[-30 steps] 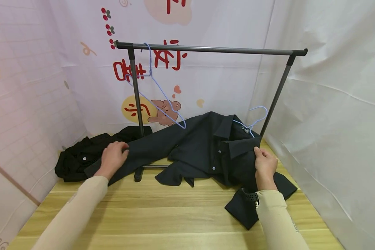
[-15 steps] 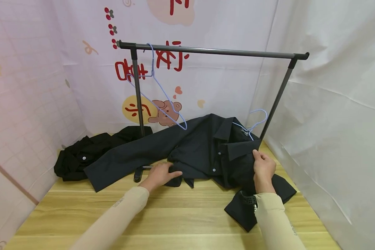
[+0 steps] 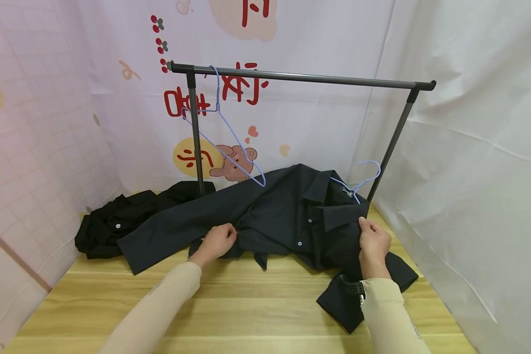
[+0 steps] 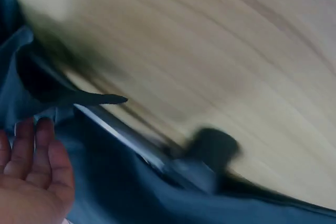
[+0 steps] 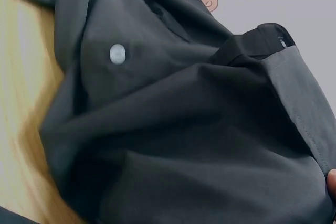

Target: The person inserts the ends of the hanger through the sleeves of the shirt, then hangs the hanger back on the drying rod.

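A dark button-up shirt [image 3: 270,228] lies across the table, one sleeve stretched to the left and its collar at the right. Inside the neck sits a light blue wire hanger [image 3: 371,169], its hook sticking out above the collar. My right hand [image 3: 374,241] pinches the shirt beside the collar tip; only a fingertip [image 5: 332,182] of it shows in the right wrist view. With curled fingers my left hand [image 3: 216,242] grips the shirt's lower edge near the rack foot. In the blurred left wrist view, its fingers [image 4: 39,156] meet the cloth.
A dark metal clothes rack [image 3: 309,77] stands behind the shirt, its foot [image 4: 210,150] partly covered by cloth. A second blue hanger [image 3: 234,129] hangs at the rail's left end. Another dark garment [image 3: 110,223] lies bunched at the left. Fabric walls enclose the wooden table [image 3: 248,314].
My left hand has come from the sleeve at the left to the shirt's lower edge, gripped it and drawn it slightly left. The right hand stays at the collar.
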A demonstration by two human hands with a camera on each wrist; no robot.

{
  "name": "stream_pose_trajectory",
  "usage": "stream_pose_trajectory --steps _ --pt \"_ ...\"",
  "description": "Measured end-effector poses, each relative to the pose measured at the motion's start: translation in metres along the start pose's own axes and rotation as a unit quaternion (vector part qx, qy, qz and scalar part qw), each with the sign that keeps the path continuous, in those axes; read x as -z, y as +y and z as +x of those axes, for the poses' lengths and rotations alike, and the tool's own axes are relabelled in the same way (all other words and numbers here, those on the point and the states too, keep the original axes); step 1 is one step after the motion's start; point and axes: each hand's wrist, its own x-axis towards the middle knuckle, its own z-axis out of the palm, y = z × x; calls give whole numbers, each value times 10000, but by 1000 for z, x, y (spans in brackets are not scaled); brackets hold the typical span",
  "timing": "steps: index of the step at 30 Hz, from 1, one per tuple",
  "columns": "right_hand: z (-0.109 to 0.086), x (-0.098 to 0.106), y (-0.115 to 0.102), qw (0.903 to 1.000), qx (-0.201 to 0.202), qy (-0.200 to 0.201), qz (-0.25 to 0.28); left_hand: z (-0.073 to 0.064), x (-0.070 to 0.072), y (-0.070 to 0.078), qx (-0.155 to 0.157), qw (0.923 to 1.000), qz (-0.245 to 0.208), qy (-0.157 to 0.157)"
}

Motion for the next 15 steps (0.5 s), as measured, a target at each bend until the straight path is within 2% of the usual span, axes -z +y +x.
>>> stream_pose_trajectory --steps 3,6,9,12,15 --pt "0 1 2 10000 -82 1 11 -9 26 -15 274 9977 -577 221" --pt "0 1 3 9998 -158 -4 99 -14 54 -30 567 9942 -741 528" --pt "1 0 2 9996 -230 14 168 -16 82 -40 763 9914 -617 863" --pt "3 1 1 9991 -318 75 269 -18 103 -50 972 9872 -329 1220" --pt "5 2 -1 9978 -434 260 431 -20 116 -60 1279 9748 -33 1829"
